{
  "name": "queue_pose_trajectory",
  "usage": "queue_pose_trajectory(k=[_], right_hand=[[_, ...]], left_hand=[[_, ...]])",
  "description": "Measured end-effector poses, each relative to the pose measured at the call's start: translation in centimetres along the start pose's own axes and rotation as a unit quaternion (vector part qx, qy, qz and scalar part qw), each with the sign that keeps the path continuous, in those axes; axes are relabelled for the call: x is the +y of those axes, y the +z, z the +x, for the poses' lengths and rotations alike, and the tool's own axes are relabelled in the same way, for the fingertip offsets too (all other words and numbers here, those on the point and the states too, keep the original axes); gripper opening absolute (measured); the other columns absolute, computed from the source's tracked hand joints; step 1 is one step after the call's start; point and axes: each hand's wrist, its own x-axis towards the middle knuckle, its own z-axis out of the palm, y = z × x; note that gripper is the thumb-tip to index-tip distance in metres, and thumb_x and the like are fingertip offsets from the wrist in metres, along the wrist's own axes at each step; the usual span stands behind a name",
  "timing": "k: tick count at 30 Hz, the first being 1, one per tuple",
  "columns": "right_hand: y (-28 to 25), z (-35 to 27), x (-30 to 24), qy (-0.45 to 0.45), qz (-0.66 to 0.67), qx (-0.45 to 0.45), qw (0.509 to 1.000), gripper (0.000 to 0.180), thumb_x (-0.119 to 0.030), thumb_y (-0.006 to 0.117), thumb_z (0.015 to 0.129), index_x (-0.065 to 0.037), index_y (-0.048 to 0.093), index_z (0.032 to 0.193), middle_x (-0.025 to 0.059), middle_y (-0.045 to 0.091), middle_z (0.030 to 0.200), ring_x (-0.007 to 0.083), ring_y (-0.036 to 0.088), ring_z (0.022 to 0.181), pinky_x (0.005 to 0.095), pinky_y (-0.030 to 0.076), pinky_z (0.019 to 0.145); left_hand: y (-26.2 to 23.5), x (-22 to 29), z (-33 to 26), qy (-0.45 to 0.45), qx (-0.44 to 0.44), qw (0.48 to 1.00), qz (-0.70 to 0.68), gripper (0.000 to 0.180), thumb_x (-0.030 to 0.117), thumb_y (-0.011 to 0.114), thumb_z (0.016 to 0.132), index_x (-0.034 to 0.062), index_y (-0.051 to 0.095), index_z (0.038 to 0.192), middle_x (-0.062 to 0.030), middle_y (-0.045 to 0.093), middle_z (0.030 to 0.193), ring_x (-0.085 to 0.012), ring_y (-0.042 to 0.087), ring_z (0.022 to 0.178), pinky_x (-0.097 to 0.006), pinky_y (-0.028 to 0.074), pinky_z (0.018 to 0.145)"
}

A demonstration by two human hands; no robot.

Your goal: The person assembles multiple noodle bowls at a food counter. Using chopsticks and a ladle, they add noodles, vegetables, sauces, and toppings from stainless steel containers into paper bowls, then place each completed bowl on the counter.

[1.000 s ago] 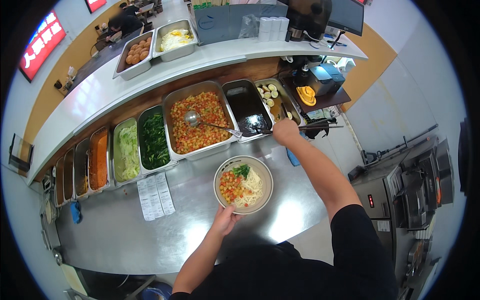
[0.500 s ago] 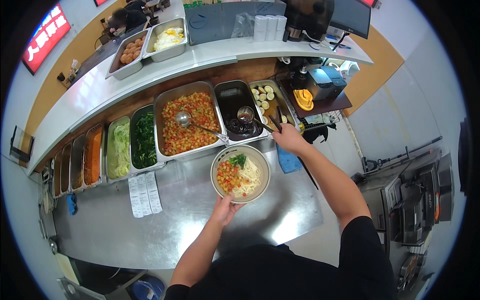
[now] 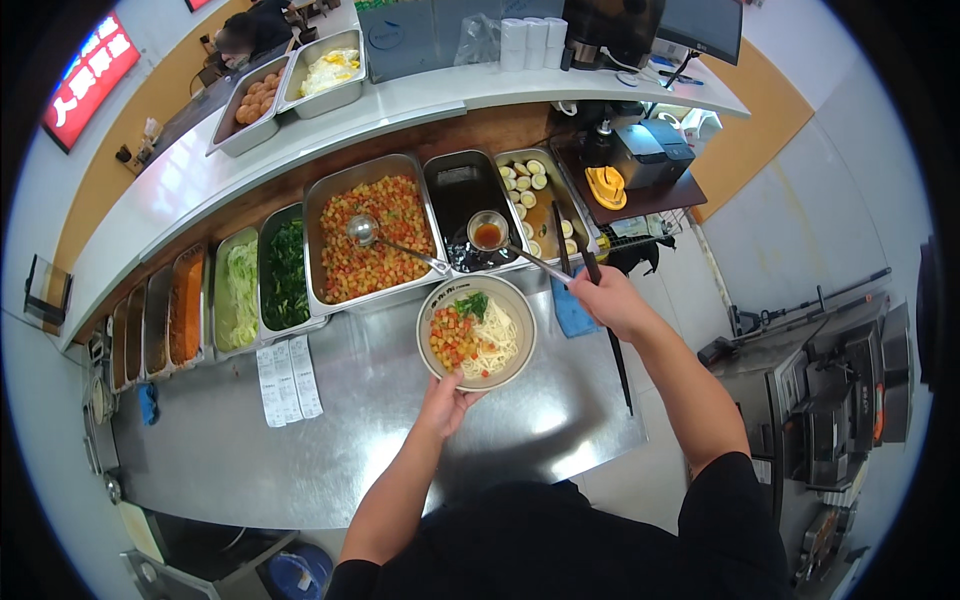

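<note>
My left hand grips the near rim of a round bowl, its thumb over the edge. In the bowl lie pale noodles, diced red and yellow vegetables and chopped greens. My right hand is closed round the handle of a ladle. Brown liquid fills part of the ladle's cup, which hangs over the near part of a pan of dark sauce. Long dark chopsticks pass at my right hand; whether it holds them too is unclear.
Left of the sauce stands a pan of diced vegetables with another ladle; right of it, a pan of halved eggs. Further left are greens and shredded cabbage. Paper slips and a blue cloth lie on the steel counter.
The ladle has risen out of the dark sauce with brown liquid in it. My right hand has moved right and nearer to me. The bowl shifted slightly away from me.
</note>
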Motion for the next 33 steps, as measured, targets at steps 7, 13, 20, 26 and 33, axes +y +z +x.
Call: queue_pose_trajectory(k=[7,13,20,26,33], right_hand=[[-0.9,-6.5,3.8,-0.078,-0.127,-0.006,0.989,0.019,-0.021,0.059,0.088,-0.006,0.054,0.078,-0.002,0.05,0.064,0.0076,0.045,0.058,0.0267,0.037,0.052],[-1.0,-6.8,5.2,-0.014,0.001,-0.021,1.0,0.015,-0.019,0.059,0.088,-0.007,0.054,0.081,-0.0019,0.049,0.062,0.007,0.043,0.052,0.0244,0.033,0.045],[-0.7,-1.0,2.3,0.019,0.128,-0.027,0.991,0.016,-0.015,0.06,0.084,-0.01,0.05,0.073,-0.0013,0.046,0.059,0.0071,0.035,0.044,0.0235,0.023,0.039],[2.6,6.1,3.6,0.017,0.103,-0.02,0.994,0.017,-0.012,0.057,0.082,-0.011,0.048,0.068,-0.0035,0.046,0.057,0.0066,0.033,0.043,0.0238,0.021,0.038],[7.3,7.5,4.7,0.039,0.157,-0.029,0.986,0.007,-0.012,0.054,0.086,-0.006,0.056,0.084,-0.0033,0.048,0.061,0.0041,0.031,0.042,0.0213,0.021,0.037]], left_hand=[[0.1,0.1,0.2,-0.01,-0.015,1.0,-0.013,0.053,0.01,0.044,0.093,0.0062,0.022,0.14,-0.018,0.042,0.136,-0.0315,0.054,0.117,-0.046,0.052,0.094],[0.3,0.2,-0.1,-0.004,-0.018,1.0,-0.015,0.051,0.009,0.045,0.092,0.0005,0.026,0.138,-0.02,0.044,0.134,-0.0327,0.053,0.118,-0.046,0.05,0.096],[-1.6,-0.1,-3.3,-0.002,0.016,0.999,-0.031,0.052,0.009,0.045,0.09,-0.0004,0.027,0.138,-0.0212,0.046,0.132,-0.0339,0.055,0.116,-0.047,0.051,0.096],[-6.4,0.4,-11.1,0.019,0.058,0.997,-0.036,0.053,0.01,0.047,0.088,0.0003,0.028,0.137,-0.0207,0.048,0.131,-0.0329,0.056,0.114,-0.045,0.052,0.094],[-16.0,2.4,-20.6,0.058,0.117,0.989,-0.062,0.053,0.013,0.047,0.088,-0.0043,0.031,0.136,-0.0226,0.047,0.132,-0.0347,0.055,0.115,-0.048,0.049,0.097]])
